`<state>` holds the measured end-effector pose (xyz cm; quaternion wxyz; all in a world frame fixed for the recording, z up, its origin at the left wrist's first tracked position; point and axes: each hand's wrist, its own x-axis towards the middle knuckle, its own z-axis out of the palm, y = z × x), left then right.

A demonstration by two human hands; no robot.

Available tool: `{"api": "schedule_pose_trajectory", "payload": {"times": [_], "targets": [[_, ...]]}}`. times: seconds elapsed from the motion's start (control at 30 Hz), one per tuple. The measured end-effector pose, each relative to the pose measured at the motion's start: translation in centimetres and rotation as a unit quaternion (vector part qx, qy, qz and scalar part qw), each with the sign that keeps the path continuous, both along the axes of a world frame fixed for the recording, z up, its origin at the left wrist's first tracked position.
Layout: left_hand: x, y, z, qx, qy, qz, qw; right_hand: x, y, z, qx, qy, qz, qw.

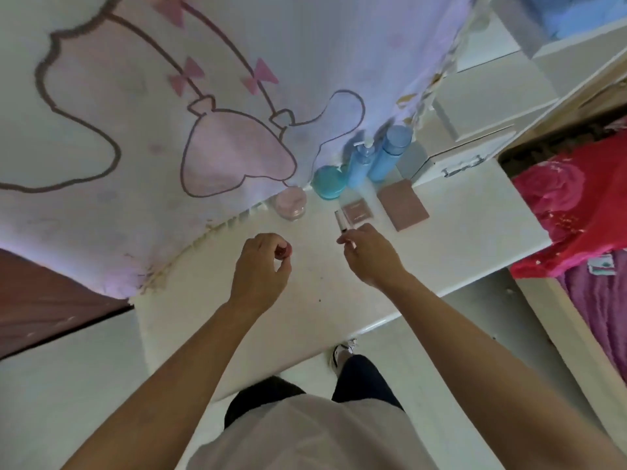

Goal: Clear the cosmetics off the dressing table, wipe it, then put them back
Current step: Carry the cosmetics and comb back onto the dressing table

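White dressing table (339, 300), cartoon-print cloth (135, 96) behind, red floral bedding (559, 205) beside. Left hand (261, 269) pinches small dark-red cosmetic (283, 251); right hand (371, 257) grips slim clear tube (340, 222).

At the rear of your dressing table (339, 300) stand, left to right, the low jar (290, 206), wide jar (329, 182), pump bottle (360, 166) and tall bottle (390, 154). Before them lie the small compact (356, 212) and, rightward, the large compact (403, 206).

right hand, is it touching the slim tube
Touching: the head view shows the right hand pinching the slim tube at its near end.
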<state>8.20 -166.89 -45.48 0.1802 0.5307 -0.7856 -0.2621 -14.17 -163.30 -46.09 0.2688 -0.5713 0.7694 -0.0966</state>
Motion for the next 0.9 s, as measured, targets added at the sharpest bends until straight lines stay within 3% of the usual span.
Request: {"api": "schedule_pose_trajectory", "payload": {"times": [0.17, 0.37, 0.53, 0.7, 0.8, 0.9], "targets": [[-3.8, -1.6, -3.8, 0.078, -0.031, 0.059, 0.995, -2.2, -4.0, -3.6, 0.063, -0.019, 0.064, 0.996], [-8.1, -2.9, -7.0, 0.123, -0.035, 0.09, 0.988, -2.8, -5.4, -6.5, 0.067, -0.039, 0.094, 0.993], [-9.5, -3.1, -8.0, 0.081, -0.043, 0.056, 0.994, -2.9, -4.1, -7.5, 0.049, -0.032, 0.117, 0.991], [-8.3, -2.8, -6.6, 0.129, -0.104, 0.015, 0.986, -3.3, -3.0, -6.1, 0.059, -0.043, 0.109, 0.991], [-6.2, -2.5, -3.5, 0.056, -0.112, 0.048, 0.991, -3.0, -3.2, -3.9, -0.026, -0.054, 0.099, 0.993], [-3.0, -2.0, 0.8, -0.053, -0.103, 0.141, 0.983, -1.4, -4.4, -1.2, -0.156, -0.06, 0.096, 0.981]]}}
